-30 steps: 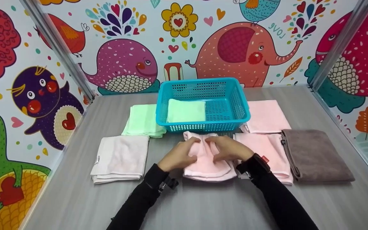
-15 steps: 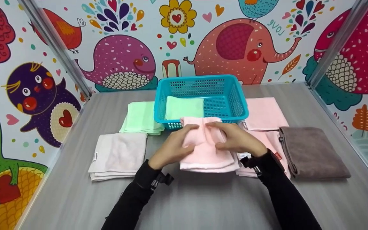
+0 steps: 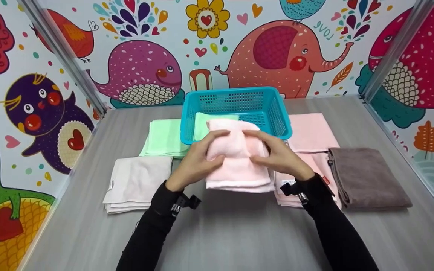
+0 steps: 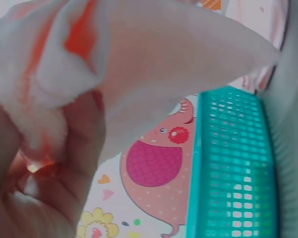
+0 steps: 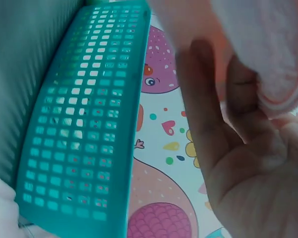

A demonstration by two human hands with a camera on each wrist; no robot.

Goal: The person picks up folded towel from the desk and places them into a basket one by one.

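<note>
A folded pink towel (image 3: 236,165) is held up off the table between both hands, over the near rim of the teal basket (image 3: 239,92). My left hand (image 3: 196,160) grips its left side, thumb on the near face; the left wrist view shows the cloth (image 4: 154,54) pinched between thumb and fingers. On the right side my right hand (image 3: 279,156) grips the same towel, fingers curled behind it in the right wrist view. Inside the basket, at its left, lies a light green towel (image 3: 200,122), partly hidden by the pink one.
Left of the basket lie a green towel stack (image 3: 162,137) and a whitish stack (image 3: 139,182). To the right are a pink towel (image 3: 311,131), another labelled pink towel (image 3: 307,162) and a brown towel (image 3: 371,177). Printed panels (image 3: 209,56) stand behind.
Both hands have lifted the pink towel off the table and carried it forward to the basket's near rim. The other towels and the basket stay in place; the head view has shifted slightly.
</note>
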